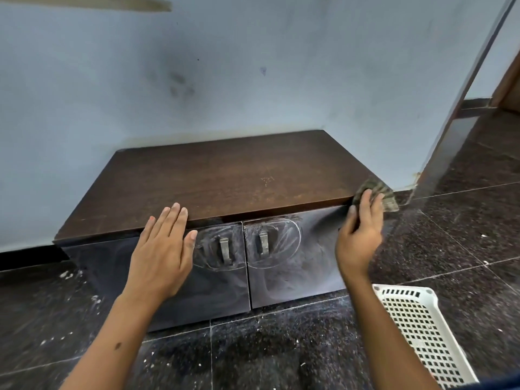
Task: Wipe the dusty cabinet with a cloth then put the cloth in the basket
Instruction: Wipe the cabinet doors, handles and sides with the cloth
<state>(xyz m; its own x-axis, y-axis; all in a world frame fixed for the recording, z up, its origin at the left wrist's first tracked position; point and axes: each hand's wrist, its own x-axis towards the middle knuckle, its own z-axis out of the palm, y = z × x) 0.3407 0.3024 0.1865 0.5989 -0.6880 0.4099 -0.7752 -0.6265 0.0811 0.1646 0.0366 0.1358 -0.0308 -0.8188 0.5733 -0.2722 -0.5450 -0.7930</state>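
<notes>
A low dark wooden cabinet stands against the pale blue wall. Its two front doors carry dusty smear marks around the metal handles. My right hand grips a crumpled grey-green cloth at the cabinet's front right corner, pressed against the top edge. Flat and with fingers apart, my left hand rests on the front edge of the cabinet top, left of the handles. A white perforated plastic basket lies on the floor at the lower right, below my right forearm.
The floor is dark speckled tile with white flecks of debris. A dark door frame post rises just right of the cabinet. The wall behind has smudges.
</notes>
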